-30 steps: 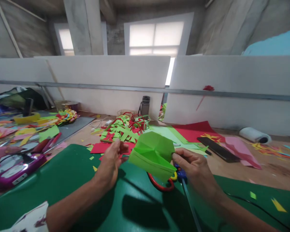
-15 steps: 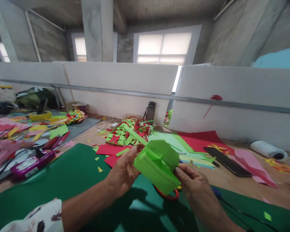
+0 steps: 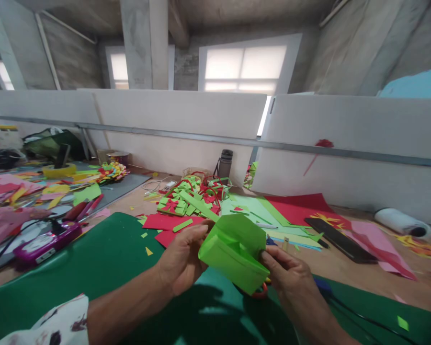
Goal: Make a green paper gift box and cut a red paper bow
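A folded bright green paper piece (image 3: 233, 251), shaped like an open pocket with a raised back flap, is held above the green mat (image 3: 118, 254). My left hand (image 3: 185, 254) grips its left side, with some fingertips hidden behind the paper. At the right edge, my right hand (image 3: 287, 268) pinches it between thumb and fingers. A narrow green strip (image 3: 198, 205) reaches up and left from behind the paper. Scissors with a red handle (image 3: 261, 291) lie mostly hidden beneath it.
Behind my hands is a pile of green and red paper pieces (image 3: 172, 206), with a dark bottle (image 3: 224, 165) by the wall. A black phone (image 3: 339, 239) lies at right. On the left are a purple power strip (image 3: 50, 242) and a pink glue gun (image 3: 9, 225).
The green paper has tilted slightly and sunk a little, covering more of the scissors. Both hands keep their hold on it.
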The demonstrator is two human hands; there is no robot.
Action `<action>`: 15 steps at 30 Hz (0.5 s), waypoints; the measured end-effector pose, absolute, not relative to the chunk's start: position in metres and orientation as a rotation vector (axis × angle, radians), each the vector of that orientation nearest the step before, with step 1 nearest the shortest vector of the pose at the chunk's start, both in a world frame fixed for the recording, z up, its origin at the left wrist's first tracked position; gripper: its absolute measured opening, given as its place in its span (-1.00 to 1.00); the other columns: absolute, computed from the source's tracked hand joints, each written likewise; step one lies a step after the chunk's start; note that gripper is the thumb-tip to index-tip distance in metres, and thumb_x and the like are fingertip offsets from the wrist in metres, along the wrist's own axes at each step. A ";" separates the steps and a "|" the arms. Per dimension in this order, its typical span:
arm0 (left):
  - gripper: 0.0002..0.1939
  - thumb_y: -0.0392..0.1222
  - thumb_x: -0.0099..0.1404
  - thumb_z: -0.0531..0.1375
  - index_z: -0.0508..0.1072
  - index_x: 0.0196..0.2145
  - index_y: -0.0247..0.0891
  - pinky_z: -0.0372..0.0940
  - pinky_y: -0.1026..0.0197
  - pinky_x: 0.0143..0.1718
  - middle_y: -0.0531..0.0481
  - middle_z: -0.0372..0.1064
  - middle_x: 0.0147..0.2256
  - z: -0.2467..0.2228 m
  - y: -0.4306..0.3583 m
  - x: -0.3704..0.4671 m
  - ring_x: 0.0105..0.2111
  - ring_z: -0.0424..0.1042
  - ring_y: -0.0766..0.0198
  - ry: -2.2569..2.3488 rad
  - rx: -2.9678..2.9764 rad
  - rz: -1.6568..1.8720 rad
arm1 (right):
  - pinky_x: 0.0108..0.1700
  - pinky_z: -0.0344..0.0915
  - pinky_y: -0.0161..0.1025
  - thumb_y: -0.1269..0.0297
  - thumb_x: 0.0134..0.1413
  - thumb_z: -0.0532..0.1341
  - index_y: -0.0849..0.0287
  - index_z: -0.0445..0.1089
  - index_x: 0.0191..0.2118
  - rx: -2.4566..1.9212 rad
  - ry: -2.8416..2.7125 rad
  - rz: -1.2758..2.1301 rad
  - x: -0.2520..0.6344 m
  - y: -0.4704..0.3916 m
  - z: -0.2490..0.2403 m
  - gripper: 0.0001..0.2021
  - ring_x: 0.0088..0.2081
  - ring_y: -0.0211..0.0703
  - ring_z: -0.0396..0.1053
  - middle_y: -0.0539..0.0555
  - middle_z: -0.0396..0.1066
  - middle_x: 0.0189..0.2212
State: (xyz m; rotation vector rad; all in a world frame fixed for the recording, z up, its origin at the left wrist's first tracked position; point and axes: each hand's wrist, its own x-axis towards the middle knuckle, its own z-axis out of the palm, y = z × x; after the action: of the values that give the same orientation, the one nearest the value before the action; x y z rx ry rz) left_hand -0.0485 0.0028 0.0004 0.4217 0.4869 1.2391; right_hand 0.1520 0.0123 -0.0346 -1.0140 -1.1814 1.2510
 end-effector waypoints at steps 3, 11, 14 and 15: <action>-0.75 -0.52 0.08 0.12 0.40 -0.26 -0.37 0.33 0.28 -0.41 -0.06 0.46 -0.39 0.002 0.001 -0.049 -0.47 0.44 0.32 0.568 0.416 1.256 | -0.35 0.37 -0.30 0.17 -0.16 0.37 0.18 0.53 -0.38 -0.993 -1.177 1.238 0.152 0.013 -0.035 -0.79 -0.43 -0.14 0.45 0.04 0.53 -0.48; -0.73 -0.53 0.07 0.12 0.35 -0.25 -0.35 0.37 0.25 -0.40 -0.07 0.45 -0.40 0.002 0.006 -0.048 -0.48 0.46 0.29 0.674 0.452 1.262 | -0.29 0.39 -0.24 0.16 -0.14 0.36 0.17 0.54 -0.30 -1.064 -1.202 1.297 0.153 0.008 -0.028 -0.75 -0.37 -0.08 0.48 0.08 0.55 -0.44; -0.72 -0.53 0.06 0.16 0.33 -0.26 -0.33 0.38 0.23 -0.40 -0.06 0.46 -0.41 0.001 0.007 -0.048 -0.46 0.48 0.27 0.711 0.486 1.277 | -0.26 0.38 -0.22 0.16 -0.09 0.32 0.19 0.53 -0.27 -1.047 -1.243 1.301 0.152 0.003 -0.026 -0.74 -0.35 -0.07 0.48 0.09 0.55 -0.42; -0.72 -0.53 0.05 0.18 0.32 -0.27 -0.32 0.39 0.23 -0.40 -0.05 0.47 -0.41 0.001 0.006 -0.048 -0.47 0.48 0.27 0.732 0.491 1.288 | -0.26 0.38 -0.22 0.16 -0.06 0.30 0.20 0.52 -0.26 -1.041 -1.273 1.293 0.150 0.001 -0.024 -0.74 -0.34 -0.08 0.48 0.09 0.55 -0.41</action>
State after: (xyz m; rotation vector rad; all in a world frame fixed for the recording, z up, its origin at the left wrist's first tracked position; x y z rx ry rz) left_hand -0.0484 0.0062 0.0009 0.4906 0.7318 1.2879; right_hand 0.1501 0.0012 -0.0241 -1.0407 -1.2725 1.2930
